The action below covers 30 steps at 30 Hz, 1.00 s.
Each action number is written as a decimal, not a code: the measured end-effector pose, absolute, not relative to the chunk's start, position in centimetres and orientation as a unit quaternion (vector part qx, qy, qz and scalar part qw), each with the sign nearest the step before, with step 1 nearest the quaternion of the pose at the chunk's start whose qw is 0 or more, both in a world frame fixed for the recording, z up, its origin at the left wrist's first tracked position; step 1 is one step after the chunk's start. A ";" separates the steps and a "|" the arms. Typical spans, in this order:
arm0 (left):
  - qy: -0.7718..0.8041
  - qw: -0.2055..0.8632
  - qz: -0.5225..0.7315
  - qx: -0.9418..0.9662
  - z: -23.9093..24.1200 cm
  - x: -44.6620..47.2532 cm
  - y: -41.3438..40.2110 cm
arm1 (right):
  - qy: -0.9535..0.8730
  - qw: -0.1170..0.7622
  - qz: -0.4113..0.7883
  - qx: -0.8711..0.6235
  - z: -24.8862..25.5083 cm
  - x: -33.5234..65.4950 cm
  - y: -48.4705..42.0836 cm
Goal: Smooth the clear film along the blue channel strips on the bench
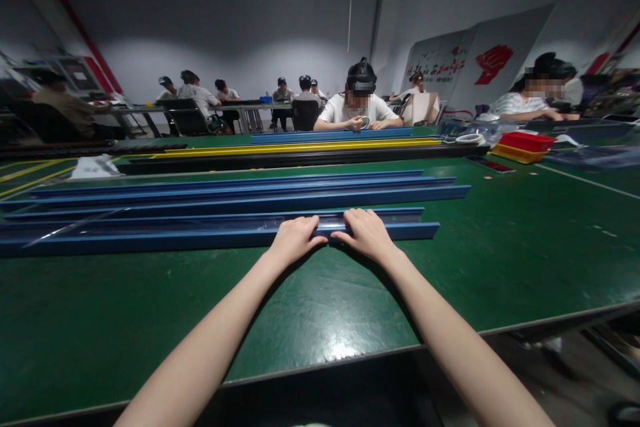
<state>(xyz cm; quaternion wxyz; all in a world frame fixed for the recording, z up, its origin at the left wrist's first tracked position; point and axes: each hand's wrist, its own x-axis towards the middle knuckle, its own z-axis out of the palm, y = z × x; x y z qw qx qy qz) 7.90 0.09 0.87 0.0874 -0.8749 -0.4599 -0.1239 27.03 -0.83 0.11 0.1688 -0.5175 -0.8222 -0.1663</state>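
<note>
A long blue U-shaped channel [190, 238] lies across the green table [310, 320] in front of me. My left hand [295, 238] grips it right of its middle, with the fingers over the near wall into the trough and the thumb on the front side. A short way to the right, my right hand [367, 232] holds the same channel alike, near its right end. Shiny clear film [75, 225] shows along the trough and sticks out at the left. My fingertips are partly hidden inside the channel.
More blue channels [300, 195] lie just behind. Farther back are black and yellow strips [300, 147], a phone [490, 164], a red bin [527, 141] and a white roll [470, 139]. A co-worker [357, 110] sits across the table. The table's front edge [320, 367] runs close to me.
</note>
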 end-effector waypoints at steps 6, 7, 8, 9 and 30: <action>-0.455 0.099 -0.124 -0.876 0.7 7.9 0.1 | -0.837 0.179 -0.199 -0.478 0.3 27.0 -1.1; -0.454 0.102 -0.124 -0.876 0.7 7.9 0.1 | -0.839 0.179 -0.200 -0.474 0.3 26.9 -1.1; -0.454 0.107 -0.123 -0.876 0.7 7.9 0.1 | -0.840 0.178 -0.200 -0.472 0.4 26.9 -1.0; -0.453 0.111 -0.123 -0.876 0.7 7.8 0.1 | -0.840 0.179 -0.199 -0.472 0.4 26.9 -1.0; -0.436 0.110 -0.124 -0.885 0.6 7.5 0.0 | -0.844 0.187 -0.132 -0.485 0.2 26.8 -0.9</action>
